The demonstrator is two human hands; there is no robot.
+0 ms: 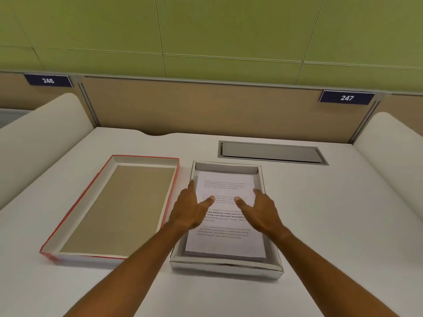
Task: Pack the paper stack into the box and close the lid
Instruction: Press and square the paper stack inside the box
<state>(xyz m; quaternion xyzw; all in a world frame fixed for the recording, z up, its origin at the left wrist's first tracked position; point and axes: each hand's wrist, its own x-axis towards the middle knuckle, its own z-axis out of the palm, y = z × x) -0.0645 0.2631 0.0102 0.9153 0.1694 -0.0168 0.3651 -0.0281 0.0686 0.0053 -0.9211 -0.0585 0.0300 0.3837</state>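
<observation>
A white desk [320,225] carries the lid [114,209], upturned at nine o'clock of the box [226,268]. The paper [225,243] already lies inside. Both hands [190,211] [261,211] hover spread, holding nothing; a careless lid could snag the sheets.

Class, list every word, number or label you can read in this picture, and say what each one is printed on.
"246": white digits on the dark blue plate on the partition, far left.
"247": white digits on the dark blue plate on the partition, far right.
Top sheet of the paper stack in the silver box: printed paragraphs, too blurred to quote reliably.
Red-edged lid: no text visible.
</observation>
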